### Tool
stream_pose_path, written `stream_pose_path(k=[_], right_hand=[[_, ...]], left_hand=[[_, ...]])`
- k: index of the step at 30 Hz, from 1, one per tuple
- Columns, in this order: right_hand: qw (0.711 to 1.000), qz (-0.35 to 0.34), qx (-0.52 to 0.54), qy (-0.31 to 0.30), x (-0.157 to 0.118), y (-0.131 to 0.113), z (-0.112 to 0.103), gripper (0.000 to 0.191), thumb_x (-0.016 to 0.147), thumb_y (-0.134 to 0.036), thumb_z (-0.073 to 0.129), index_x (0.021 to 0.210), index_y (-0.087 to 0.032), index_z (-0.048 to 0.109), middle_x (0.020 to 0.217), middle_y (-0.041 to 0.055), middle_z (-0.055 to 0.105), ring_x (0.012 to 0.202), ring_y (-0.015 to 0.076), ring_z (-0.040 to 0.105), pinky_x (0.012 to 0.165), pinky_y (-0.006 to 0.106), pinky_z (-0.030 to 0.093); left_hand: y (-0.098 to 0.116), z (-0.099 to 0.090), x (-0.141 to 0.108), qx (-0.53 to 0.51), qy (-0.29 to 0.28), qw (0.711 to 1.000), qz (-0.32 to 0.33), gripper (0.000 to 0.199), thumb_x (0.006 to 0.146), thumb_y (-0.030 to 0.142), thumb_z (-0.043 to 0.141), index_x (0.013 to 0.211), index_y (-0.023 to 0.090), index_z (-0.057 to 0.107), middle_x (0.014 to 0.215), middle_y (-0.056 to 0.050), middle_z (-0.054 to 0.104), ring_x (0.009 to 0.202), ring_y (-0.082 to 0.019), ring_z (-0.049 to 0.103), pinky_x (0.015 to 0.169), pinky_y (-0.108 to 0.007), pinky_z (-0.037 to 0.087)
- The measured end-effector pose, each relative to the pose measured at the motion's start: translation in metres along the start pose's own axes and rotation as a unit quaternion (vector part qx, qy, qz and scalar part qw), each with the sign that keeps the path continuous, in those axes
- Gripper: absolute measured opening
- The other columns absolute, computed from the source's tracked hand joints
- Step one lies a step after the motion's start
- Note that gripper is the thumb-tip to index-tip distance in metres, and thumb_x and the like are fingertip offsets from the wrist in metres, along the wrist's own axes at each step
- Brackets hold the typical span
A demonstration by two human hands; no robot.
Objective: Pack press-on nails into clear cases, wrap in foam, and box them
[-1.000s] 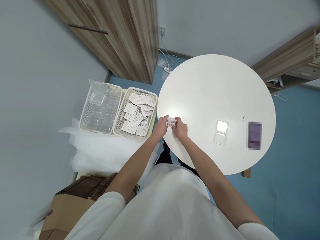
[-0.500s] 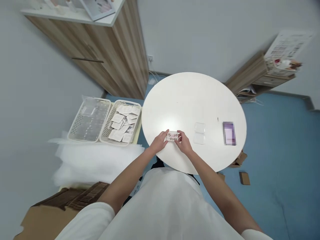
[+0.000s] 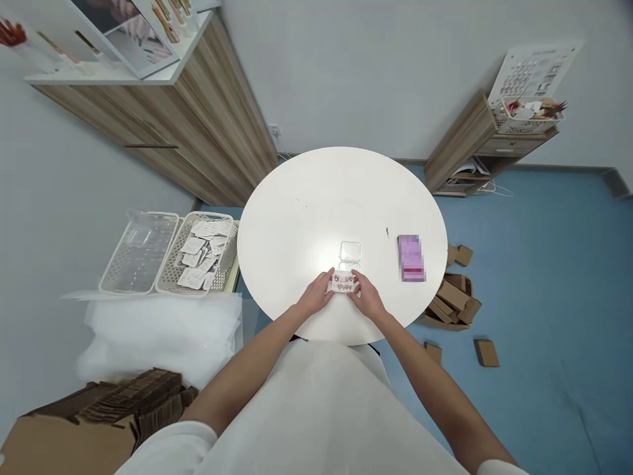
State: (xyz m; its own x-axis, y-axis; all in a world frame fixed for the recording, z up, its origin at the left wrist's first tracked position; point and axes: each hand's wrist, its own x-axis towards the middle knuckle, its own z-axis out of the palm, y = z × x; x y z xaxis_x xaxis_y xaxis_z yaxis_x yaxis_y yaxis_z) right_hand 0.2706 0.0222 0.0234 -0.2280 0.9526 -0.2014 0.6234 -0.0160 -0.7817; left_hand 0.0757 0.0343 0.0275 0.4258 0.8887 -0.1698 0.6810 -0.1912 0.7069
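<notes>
A small white tray with rows of shiny pinkish pieces [image 3: 343, 281] is held level between both hands over the near part of the round white table [image 3: 297, 224]. My left hand [image 3: 316, 292] pinches its left end, and my right hand [image 3: 367, 295] grips its right end. Just beyond the tray lies an open clear plastic case [image 3: 351, 251], its near half partly covered by the tray. A purple item [image 3: 411, 258], blurred by pixels, lies on the right side of the table.
Left of the table are a basket of white packets [image 3: 198, 254], a basket of clear cases [image 3: 141, 251], white foam sheets [image 3: 163, 330] and cardboard [image 3: 74, 435]. Brown boxes [image 3: 452, 300] sit on the floor at right. Wooden cabinets [image 3: 148, 132] stand behind.
The view has shifted. Both hands have brought the tray rightward across the table, up to the near edge of the open clear case; they still hold it.
</notes>
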Motion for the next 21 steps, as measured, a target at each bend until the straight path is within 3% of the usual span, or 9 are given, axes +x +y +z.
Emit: stream_pose_path(k=[7,14,21], right_hand=[[0.999,0.008,0.004,-0.045,0.002,0.02,-0.007,0.06,0.072,-0.022,0.055,0.127,-0.024,0.031,0.1,0.0044,0.051,0.077,0.0158,0.053,0.073,0.035,0.047],[0.999,0.005,-0.032,-0.019,0.026,0.035,-0.02,0.059,0.066,-0.025,0.062,0.121,-0.021,0.038,0.113,0.0077,0.043,0.106,0.023,0.043,0.085,0.038,0.042],[0.997,0.022,-0.07,-0.023,0.041,0.04,-0.015,0.06,0.064,-0.024,0.063,0.119,-0.021,0.04,0.114,0.0079,0.045,0.109,0.0259,0.04,0.086,0.04,0.04]], left_hand=[[0.003,0.005,0.011,0.009,-0.042,0.999,-0.032,0.06,0.075,0.021,0.056,0.128,0.023,0.03,0.104,-0.005,0.05,0.072,-0.014,0.051,0.069,-0.032,0.046],[0.005,0.004,0.044,0.064,-0.072,0.994,-0.048,0.061,0.072,0.023,0.059,0.127,0.023,0.033,0.108,-0.007,0.046,0.083,-0.018,0.053,0.071,-0.031,0.046],[0.0,0.012,0.058,0.102,-0.095,0.987,-0.08,0.062,0.072,0.021,0.058,0.128,0.024,0.031,0.109,-0.006,0.045,0.087,-0.019,0.053,0.067,-0.029,0.045]])
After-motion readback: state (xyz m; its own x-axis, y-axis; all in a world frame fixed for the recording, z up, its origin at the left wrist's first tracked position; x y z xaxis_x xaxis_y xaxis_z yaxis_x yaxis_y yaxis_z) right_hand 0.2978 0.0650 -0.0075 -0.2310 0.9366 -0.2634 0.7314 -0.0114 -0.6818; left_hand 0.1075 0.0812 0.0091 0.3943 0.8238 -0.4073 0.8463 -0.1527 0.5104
